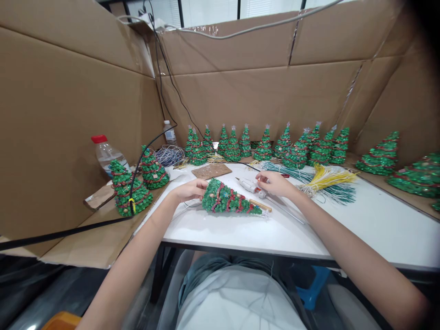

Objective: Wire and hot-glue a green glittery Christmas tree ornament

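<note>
Your left hand (192, 190) grips the beaded tree (223, 199) at its broad base; it looks light, probably fragile. Your right hand (273, 183) is at the glue gun (246, 184), its grip unclear.

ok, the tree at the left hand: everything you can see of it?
The tree is a glossy green cone, bumpy and plastic-looking, wound with red garland and dotted with gold-toned balls. A pale, clear-looking star tops it. It lies sideways over the white table, tip toward picture-right, base held by the left hand. Whether it touches the table is unclear.
</note>
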Tool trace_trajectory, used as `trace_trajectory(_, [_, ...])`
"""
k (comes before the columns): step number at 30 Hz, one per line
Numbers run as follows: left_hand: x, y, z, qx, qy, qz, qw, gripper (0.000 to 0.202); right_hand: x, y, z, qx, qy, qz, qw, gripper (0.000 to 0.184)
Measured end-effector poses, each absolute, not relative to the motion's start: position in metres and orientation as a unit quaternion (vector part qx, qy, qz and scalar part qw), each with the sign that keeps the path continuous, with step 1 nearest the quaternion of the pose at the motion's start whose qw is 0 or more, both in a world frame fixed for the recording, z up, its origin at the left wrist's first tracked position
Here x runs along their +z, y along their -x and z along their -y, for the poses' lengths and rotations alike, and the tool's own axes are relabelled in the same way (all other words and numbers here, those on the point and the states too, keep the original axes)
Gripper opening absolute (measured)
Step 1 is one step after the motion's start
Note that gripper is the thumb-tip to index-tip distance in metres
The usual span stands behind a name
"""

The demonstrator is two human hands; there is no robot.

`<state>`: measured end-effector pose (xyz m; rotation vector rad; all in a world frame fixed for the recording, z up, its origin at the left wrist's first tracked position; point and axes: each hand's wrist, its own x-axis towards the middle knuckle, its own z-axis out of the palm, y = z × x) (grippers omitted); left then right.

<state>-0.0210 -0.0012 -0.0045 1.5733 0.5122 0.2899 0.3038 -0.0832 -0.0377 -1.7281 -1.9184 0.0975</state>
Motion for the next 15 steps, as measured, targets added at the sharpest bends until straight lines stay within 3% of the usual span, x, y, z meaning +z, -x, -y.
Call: trace_trajectory(15, [-0.0065,0.0215,-0.0013,0.128,-0.701,-0.224,0.665,0.028,-0.0391,-0.3043,0.0820,0.026,0.641,0.717,0.273,0.021])
